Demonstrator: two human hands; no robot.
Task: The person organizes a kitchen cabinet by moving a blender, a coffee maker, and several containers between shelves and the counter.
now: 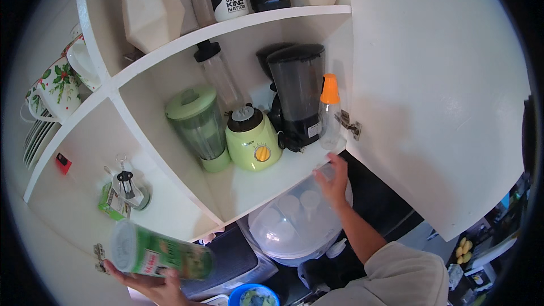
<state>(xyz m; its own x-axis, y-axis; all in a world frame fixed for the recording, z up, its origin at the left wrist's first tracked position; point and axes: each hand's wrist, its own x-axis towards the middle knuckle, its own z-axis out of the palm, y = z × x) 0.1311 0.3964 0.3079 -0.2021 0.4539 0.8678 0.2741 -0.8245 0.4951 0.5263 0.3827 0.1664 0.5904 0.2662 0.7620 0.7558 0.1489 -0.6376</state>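
A green cylindrical container with a translucent lid (161, 250) lies tilted in my left hand (148, 284), at the lower left before the cabinet. My right hand (333, 178) is raised with fingers apart at the front edge of the middle shelf, holding nothing. Just above it stands a clear bottle with an orange cap (330, 110). On that shelf are a green blender base (253, 140), a lidded blender jar (197, 123), a black coffee maker (297, 93) and a clear bottle with a black cap (219, 74).
An open white cabinet door (433, 72) spans the right. Below the shelf sits a translucent domed container (297, 221), with a blue tub (254, 295) lower down. The left compartments hold holly-patterned mugs (61, 89), stacked plates (40, 140), a corkscrew (125, 180) and a small green box (114, 202).
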